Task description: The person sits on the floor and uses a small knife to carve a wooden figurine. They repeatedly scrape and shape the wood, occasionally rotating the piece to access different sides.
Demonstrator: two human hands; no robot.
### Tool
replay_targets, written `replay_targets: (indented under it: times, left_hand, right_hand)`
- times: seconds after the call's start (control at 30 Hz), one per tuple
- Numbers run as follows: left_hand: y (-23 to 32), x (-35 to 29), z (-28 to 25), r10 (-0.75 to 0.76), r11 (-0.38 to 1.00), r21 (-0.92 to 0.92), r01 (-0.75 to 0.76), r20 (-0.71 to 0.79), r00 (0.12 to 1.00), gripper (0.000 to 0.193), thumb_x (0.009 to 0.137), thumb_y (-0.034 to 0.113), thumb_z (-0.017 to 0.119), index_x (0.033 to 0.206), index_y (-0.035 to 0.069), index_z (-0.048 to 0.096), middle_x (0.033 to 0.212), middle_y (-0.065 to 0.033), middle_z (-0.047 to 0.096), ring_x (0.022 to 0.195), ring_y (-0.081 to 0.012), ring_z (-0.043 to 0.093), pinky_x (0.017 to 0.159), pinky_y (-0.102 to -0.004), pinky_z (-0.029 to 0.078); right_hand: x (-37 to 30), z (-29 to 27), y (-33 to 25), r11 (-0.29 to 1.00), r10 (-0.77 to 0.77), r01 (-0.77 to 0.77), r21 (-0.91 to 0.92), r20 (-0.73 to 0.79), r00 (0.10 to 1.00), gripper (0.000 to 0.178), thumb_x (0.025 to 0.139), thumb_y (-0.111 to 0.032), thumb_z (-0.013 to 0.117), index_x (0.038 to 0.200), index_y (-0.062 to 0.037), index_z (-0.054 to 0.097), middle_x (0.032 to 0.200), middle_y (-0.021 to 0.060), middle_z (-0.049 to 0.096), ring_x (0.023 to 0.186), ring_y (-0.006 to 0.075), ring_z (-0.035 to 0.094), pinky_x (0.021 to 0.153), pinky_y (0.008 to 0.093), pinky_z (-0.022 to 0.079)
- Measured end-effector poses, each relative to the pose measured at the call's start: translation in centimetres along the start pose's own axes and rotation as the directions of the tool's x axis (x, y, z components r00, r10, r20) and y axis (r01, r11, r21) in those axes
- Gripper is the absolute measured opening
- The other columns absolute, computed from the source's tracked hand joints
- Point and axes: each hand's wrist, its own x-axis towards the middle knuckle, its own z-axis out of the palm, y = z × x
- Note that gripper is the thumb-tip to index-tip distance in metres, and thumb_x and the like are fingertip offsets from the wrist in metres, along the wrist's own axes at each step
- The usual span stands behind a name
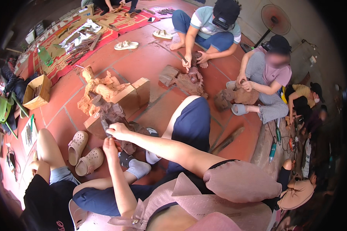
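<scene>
Before me stands a dark brown wood carving (115, 112), with its lower part partly behind my arm. My right hand (118, 131) is closed at the carving's near side. A thin dark piece shows by its fingers, but I cannot make out whether it is a tool. Just below, my left hand (110, 149) is closed too, close to the carving's lower left side; what it holds, if anything, is hidden. Beyond the dark carving is a lighter orange wood carving (104, 87), beside a pale wooden block (139, 91).
Two pink clogs (89, 161) lie left of my feet. Across the tiled floor, two people work on a reddish-brown carving (194, 79) and a brown carving (245, 96). A cardboard box (37, 92), a red mat (115, 29) with tools and a fan (274, 20) stand farther off.
</scene>
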Motion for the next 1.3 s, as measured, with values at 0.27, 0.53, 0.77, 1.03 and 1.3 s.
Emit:
replay_targets:
  times: [0.27, 0.53, 0.77, 1.03, 1.3]
  left_hand:
    - [0.1, -1.4, -0.1, 0.044, 0.999, 0.027, -0.043, -0.047, 0.998, 0.022, 0.098, 0.015, 0.04, 0.085, 0.003, 0.053, 0.057, -0.0025, 0.051, 0.04, -0.0081, 0.042, 0.038, -0.0227, 0.035]
    - [-0.4, -2.1, -0.4, -0.122, 0.992, -0.018, 0.121, -0.028, 0.992, 0.022, 0.098, 0.014, 0.04, 0.086, 0.002, 0.054, 0.057, -0.0036, 0.051, 0.039, -0.009, 0.042, 0.035, -0.0231, 0.033]
    - [-1.0, 0.2, -0.5, -0.044, 0.997, -0.071, 0.041, -0.033, 0.998, 0.021, 0.097, 0.014, 0.041, 0.086, 0.003, 0.054, 0.056, -0.005, 0.052, 0.036, -0.0106, 0.042, 0.034, -0.0247, 0.034]
    - [1.5, -0.4, -0.6, 0.051, 0.998, -0.016, -0.053, -0.072, 0.996, 0.021, 0.098, 0.016, 0.042, 0.088, 0.002, 0.055, 0.058, -0.0035, 0.052, 0.038, -0.0104, 0.042, 0.037, -0.0241, 0.035]
    - [-0.1, -1.7, -0.5, -0.044, 0.998, -0.037, 0.041, -0.07, 0.997, 0.021, 0.097, 0.014, 0.042, 0.089, 0.001, 0.056, 0.057, -0.0065, 0.053, 0.037, -0.0122, 0.044, 0.035, -0.027, 0.035]
  right_hand:
    - [-0.9, 0.8, 0.5, 0.992, -0.113, 0.112, -0.056, -0.02, 0.993, 0.033, 0.083, -0.03, 0.058, 0.071, -0.0002, 0.06, 0.071, 0.0211, 0.061, 0.071, 0.0368, 0.063, 0.063, 0.0461, 0.046]
    - [-1.6, 0.7, 0.8, 0.985, 0.077, -0.058, -0.165, 0.115, 0.99, 0.035, 0.084, -0.031, 0.059, 0.07, 0.0004, 0.061, 0.071, 0.0191, 0.063, 0.07, 0.0348, 0.065, 0.062, 0.0435, 0.048]
    - [-0.5, 0.6, -0.2, 0.998, 0.058, -0.059, 0.021, 0.05, 0.997, 0.035, 0.087, -0.031, 0.059, 0.07, -0.0003, 0.06, 0.059, 0.013, 0.059, 0.057, 0.0202, 0.061, 0.056, 0.0379, 0.047]
    - [0.5, 0.6, -0.8, 0.97, 0.088, -0.111, 0.214, 0.115, 0.99, 0.033, 0.089, -0.027, 0.061, 0.067, -0.0017, 0.059, 0.056, 0.0056, 0.057, 0.05, 0.0133, 0.055, 0.048, 0.0326, 0.043]
    - [-0.7, 1.6, 2.5, 0.959, 0.096, -0.138, 0.249, 0.175, 0.98, 0.029, 0.093, -0.02, 0.058, 0.069, -0.0041, 0.057, 0.058, 0.0, 0.054, 0.048, 0.0086, 0.05, 0.043, 0.0258, 0.039]
